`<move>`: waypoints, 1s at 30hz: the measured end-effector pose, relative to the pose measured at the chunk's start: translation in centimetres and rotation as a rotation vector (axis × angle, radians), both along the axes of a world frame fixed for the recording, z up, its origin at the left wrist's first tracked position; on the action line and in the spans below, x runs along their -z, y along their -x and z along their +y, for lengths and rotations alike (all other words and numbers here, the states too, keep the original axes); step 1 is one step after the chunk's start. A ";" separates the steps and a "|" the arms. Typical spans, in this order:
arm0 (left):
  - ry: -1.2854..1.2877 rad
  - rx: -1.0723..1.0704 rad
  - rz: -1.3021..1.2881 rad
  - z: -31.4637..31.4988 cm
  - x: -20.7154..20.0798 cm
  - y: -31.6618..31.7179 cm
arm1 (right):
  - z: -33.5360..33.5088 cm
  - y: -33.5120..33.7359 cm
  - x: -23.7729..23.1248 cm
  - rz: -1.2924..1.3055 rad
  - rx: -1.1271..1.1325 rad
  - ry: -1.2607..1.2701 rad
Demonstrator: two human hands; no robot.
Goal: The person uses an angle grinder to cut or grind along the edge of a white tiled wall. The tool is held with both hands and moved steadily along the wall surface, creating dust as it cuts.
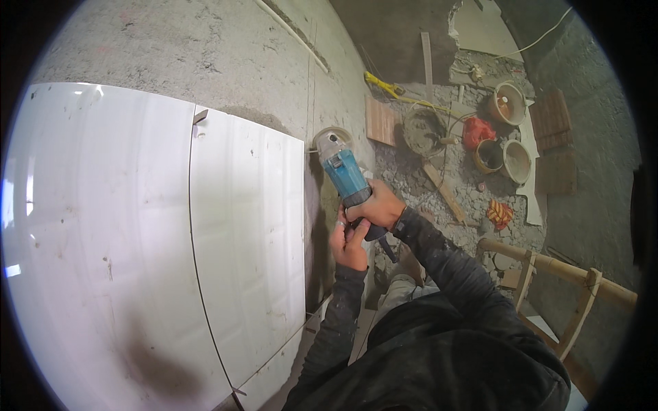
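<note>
A teal angle grinder (348,179) is held in both hands, its round disc and guard (334,137) up against the concrete wall (267,68). My right hand (381,205) wraps around the rear of its body. Lower down, my left hand (349,245) is closed at the tool's back end, its fingertips touching the dark handle. The grinder's head lies just right of the upper right corner of a large white wall tile (250,205). A black cord end (388,250) hangs from the tool. The disc's edge is blurred, so its contact with the wall cannot be made out.
Another white tile (103,226) is on the left, with a small wedge (200,116) at the joint. Rubble (425,192) covers the floor, with several buckets (516,162), a red bag (478,131), a yellow tool (384,84) and a wooden plank (444,194). A wooden ladder (558,269) stands at right.
</note>
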State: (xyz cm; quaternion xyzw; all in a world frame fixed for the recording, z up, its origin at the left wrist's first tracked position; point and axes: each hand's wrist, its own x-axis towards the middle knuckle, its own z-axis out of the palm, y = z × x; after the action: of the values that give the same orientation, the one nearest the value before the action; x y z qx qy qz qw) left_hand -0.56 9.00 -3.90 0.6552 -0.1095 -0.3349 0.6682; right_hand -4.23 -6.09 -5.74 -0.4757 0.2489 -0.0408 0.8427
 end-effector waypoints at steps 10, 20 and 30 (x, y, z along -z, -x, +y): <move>-0.016 -0.022 -0.004 0.6 0.1 0.3 | 0.6 0.2 0.2 -0.023 -0.025 -0.011; -0.072 -0.070 0.019 2.0 0.0 1.1 | 1.6 0.8 -1.0 -0.018 -0.066 0.033; -0.078 -0.035 -0.009 4.3 0.0 2.1 | 3.5 1.8 -1.8 -0.034 -0.060 -0.004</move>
State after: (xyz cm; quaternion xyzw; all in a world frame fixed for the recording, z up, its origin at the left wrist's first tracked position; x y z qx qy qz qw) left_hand -2.67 13.30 -3.87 0.6841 -0.0878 -0.3243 0.6474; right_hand -6.03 -2.62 -3.91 -0.4804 0.2200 -0.0230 0.8487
